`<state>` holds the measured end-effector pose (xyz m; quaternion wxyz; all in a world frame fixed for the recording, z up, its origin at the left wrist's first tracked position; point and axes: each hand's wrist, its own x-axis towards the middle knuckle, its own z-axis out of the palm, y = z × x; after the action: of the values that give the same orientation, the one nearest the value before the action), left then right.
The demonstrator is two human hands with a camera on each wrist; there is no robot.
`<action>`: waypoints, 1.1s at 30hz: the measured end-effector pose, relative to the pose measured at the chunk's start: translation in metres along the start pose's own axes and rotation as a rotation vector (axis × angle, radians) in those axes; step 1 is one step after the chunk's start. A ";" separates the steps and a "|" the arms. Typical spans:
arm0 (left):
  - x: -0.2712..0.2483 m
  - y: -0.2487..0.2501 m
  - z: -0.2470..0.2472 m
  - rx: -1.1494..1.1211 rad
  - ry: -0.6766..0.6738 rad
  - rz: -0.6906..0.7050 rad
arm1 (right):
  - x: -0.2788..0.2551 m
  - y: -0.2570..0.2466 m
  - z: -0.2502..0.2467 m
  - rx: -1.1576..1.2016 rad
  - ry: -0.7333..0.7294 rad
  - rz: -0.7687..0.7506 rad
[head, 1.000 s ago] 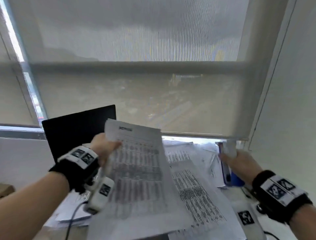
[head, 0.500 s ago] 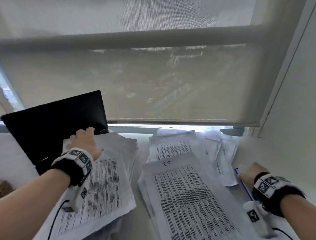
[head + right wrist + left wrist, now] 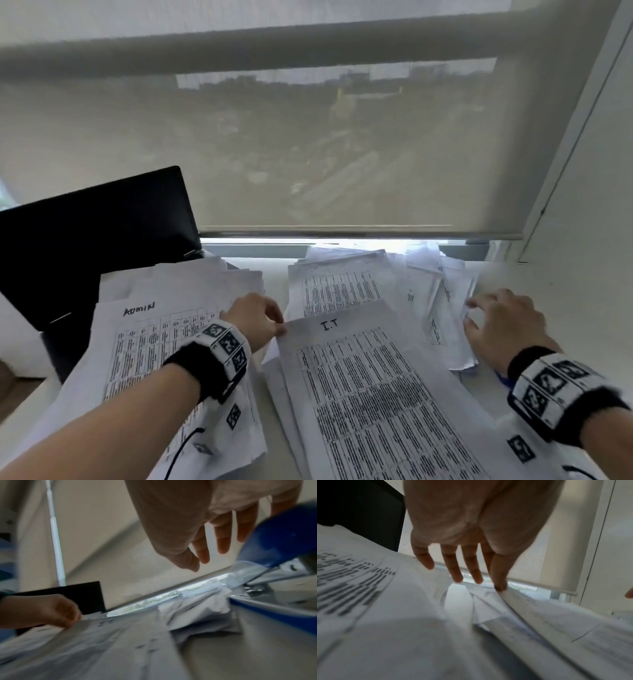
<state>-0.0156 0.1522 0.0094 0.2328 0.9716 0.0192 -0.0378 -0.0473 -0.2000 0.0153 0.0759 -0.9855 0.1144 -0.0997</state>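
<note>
Piles of paper (image 3: 144, 346) (image 3: 335, 291) (image 3: 438, 308) number three; left hand (image 3: 255, 320) pinches one I.T sheet (image 3: 370, 394), right hand (image 3: 503, 325) hovers, fingers spread.

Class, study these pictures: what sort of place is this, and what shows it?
Likely an office desk by a window: printed Admin sheet and I.T sheet, a laptop, a roller blind.

I am looking at an office. The bench (image 3: 548, 284) is covered in piles of printed papers full of small tables. The Admin sheet (image 3: 164, 342) tops one pile and the I.T sheet (image 3: 370, 394) tops another, like teams at a workplace. A black laptop (image 3: 96, 233) stands open at the back left. A blue stapler (image 3: 278, 534) sits by the papers. A grey blind (image 3: 308, 137) hangs over a big window (image 3: 342, 241).
</note>
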 end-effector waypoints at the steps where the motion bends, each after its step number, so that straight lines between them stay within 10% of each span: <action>1: -0.002 0.002 -0.002 -0.080 0.054 0.017 | -0.006 -0.002 0.000 0.056 0.052 -0.032; 12: -0.055 0.036 -0.034 -0.907 0.124 0.178 | -0.046 -0.015 -0.014 0.750 -0.240 -0.168; 17: -0.077 0.047 -0.040 -1.070 0.128 0.282 | -0.051 -0.028 -0.031 0.884 -0.073 -0.174; 24: -0.099 0.053 -0.035 -1.002 0.164 0.380 | -0.063 -0.026 -0.051 1.157 -0.140 -0.086; 33: -0.116 0.062 -0.028 -0.858 -0.021 0.085 | -0.072 -0.042 -0.079 1.234 -0.026 -0.101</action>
<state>-0.1256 0.1079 0.0720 0.6173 0.7862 -0.0094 -0.0265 -0.1245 -0.1521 0.0861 0.6283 -0.7654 -0.0122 -0.1387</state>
